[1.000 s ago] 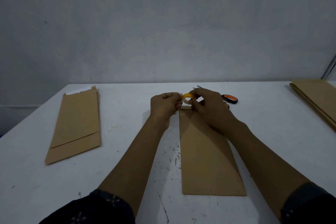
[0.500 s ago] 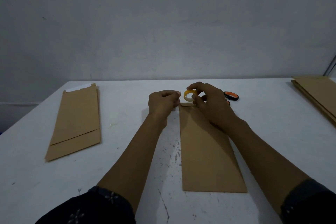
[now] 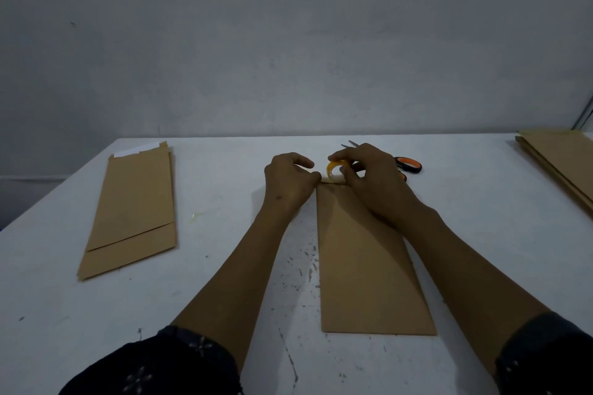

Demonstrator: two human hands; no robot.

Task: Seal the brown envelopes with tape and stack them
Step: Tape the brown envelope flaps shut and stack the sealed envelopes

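A brown envelope (image 3: 362, 263) lies lengthwise on the white table (image 3: 475, 212) in front of me. At its far end my right hand (image 3: 372, 179) grips a small yellow tape roll (image 3: 335, 170) between thumb and fingers. My left hand (image 3: 290, 181) is just left of the roll, fingers curled, pinching at the roll's edge by the envelope's top left corner; the tape end itself is too small to see. A stack of two brown envelopes (image 3: 131, 208) lies at the left, with a white strip showing at its far end.
Scissors with orange and black handles (image 3: 409, 165) lie behind my right hand. A pile of brown envelopes (image 3: 564, 160) sits at the table's far right edge. A grey wall stands behind the table. Dark specks mark the tabletop near the envelope.
Both hands stay at the envelope's far end. The right hand has turned the tape roll slightly and the left hand has closed in against it.
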